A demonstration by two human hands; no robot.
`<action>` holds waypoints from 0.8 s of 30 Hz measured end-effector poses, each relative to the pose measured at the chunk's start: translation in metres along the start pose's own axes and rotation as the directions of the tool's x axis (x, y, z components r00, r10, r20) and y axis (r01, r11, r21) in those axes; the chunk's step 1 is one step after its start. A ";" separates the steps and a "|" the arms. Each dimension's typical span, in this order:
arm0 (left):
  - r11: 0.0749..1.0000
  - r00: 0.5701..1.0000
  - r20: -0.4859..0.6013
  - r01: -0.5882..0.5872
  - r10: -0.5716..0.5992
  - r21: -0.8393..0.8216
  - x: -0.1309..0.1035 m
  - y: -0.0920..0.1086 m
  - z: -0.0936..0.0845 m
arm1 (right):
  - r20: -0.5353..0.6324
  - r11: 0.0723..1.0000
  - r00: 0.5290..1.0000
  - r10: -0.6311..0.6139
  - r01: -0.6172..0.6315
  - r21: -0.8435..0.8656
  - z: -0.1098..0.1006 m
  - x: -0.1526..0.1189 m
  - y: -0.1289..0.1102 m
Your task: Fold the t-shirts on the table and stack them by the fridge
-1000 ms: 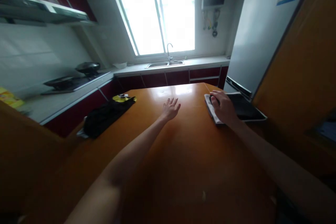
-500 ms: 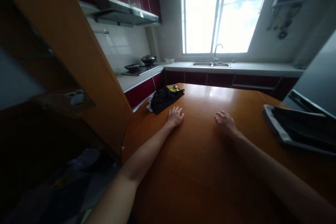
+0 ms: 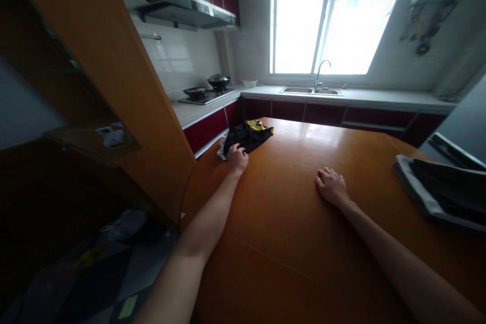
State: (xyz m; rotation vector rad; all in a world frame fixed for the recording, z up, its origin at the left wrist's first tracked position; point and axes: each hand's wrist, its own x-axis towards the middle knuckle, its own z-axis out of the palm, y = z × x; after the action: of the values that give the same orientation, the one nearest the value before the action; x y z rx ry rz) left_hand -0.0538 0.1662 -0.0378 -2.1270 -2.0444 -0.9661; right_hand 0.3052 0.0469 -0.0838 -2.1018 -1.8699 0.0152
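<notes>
A crumpled black cloth [image 3: 246,137] with yellow and white parts lies near the far left edge of the wooden table [image 3: 281,202]. My left hand [image 3: 238,159] is at the cloth's near edge, its fingers slightly curled and apart; whether the fingertips touch the fabric is hard to tell. To the right, my right hand [image 3: 332,186] rests palm down on the tabletop, fingers spread a little and holding nothing. Folded dark and light grey fabric [image 3: 448,187] lies at the table's right side, beyond my right hand.
An orange wooden panel [image 3: 152,111] stands close on the left. Behind the table, a counter [image 3: 357,96] carries a sink [image 3: 311,90], a white bowl [image 3: 249,83] and a stove with a lidded wok [image 3: 219,81]. Bags lie on the floor at lower left.
My left hand has moved left and slightly forward to the black cloth's edge. My right hand lies flatter, its fingers pointing more forward. The view has shifted slightly.
</notes>
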 end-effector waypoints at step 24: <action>0.974 0.976 0.002 -0.215 0.216 -0.072 -0.012 0.019 0.009 | 0.006 1.000 1.000 -0.009 0.009 0.016 -0.005 -0.002 -0.002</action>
State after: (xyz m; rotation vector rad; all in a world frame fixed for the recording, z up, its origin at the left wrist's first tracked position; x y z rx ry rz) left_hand -0.0321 0.1566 -0.0433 -2.3333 -1.7595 -1.0125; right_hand 0.3038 0.0445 -0.0792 -2.0849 -1.8762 0.0341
